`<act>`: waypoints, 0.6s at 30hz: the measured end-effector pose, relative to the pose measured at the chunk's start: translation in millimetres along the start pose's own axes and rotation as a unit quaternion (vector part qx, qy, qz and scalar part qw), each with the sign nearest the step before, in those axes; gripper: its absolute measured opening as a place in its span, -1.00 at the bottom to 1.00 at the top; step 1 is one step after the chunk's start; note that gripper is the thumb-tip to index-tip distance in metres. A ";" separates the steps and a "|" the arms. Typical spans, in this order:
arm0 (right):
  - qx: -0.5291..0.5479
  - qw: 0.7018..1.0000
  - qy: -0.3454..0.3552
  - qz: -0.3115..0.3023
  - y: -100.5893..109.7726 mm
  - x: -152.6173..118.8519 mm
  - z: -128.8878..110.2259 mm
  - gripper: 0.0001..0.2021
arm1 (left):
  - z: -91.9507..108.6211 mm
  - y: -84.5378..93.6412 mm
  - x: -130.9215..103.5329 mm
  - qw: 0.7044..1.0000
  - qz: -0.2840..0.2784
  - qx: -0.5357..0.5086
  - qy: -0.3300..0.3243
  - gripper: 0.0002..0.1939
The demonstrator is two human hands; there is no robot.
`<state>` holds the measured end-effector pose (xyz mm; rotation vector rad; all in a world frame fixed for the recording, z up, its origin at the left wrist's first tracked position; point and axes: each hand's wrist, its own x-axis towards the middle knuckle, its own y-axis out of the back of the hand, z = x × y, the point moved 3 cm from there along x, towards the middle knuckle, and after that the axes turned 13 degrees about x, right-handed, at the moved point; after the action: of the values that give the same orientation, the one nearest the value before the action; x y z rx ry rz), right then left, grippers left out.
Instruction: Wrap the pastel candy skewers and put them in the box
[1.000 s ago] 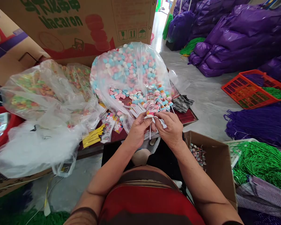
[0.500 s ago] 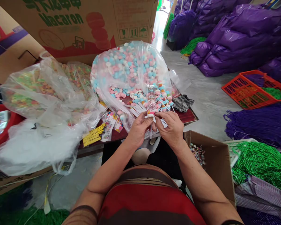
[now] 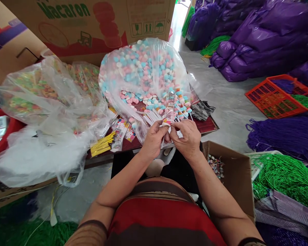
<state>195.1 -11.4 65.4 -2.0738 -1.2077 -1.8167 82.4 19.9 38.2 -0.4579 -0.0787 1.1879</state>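
Note:
Both hands meet over the table's front edge, around a clear plastic candy wrapper (image 3: 170, 106) with printing and a colourful band at its lower end. My left hand (image 3: 154, 139) pinches that lower end between thumb and fingers. Right beside it, my right hand (image 3: 186, 136) is closed, its thumb and index finger pressed together at the wrapper's edge. Whatever those right fingertips grip is too small to make out. Just beyond lie white sticks (image 3: 152, 117) and skewers of pink, white and blue marshmallow candies (image 3: 183, 106).
A big clear bag of marshmallows (image 3: 141, 65) stands behind, with a bag of green and orange candies (image 3: 33, 92) at left. Yellow twist ties (image 3: 102, 144) lie near the edge. A cardboard box (image 3: 236, 181) holding small wrapped pieces is at my right; an orange basket (image 3: 279, 102) sits farther off.
The wrapper has tipped a little to the right at its top. The white stick that hung below my fingers is now out of sight. Both hands stay close together.

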 end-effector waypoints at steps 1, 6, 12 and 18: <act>-0.002 1.000 0.007 0.000 -0.5 -0.5 -1.2 -0.83 | -1.6 0.0 0.7 1.000 0.013 0.003 0.003 -0.69; 0.018 1.000 0.020 -0.005 -1.0 -8.0 -2.0 -0.78 | -4.3 -0.8 1.2 0.996 0.072 0.056 0.008 -0.67; 0.050 0.997 -0.066 0.001 -2.1 -25.1 9.1 -0.82 | -2.3 -5.5 -1.5 0.991 -0.062 -0.044 0.110 -0.79; 0.064 0.992 -0.110 0.004 -6.8 -33.1 10.4 -0.86 | -3.2 -0.5 0.3 0.988 -0.073 -0.070 0.113 -0.69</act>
<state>200.4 -16.5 30.8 -2.2466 -1.3280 -1.4926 84.0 19.1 35.5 -0.6955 0.0001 0.9840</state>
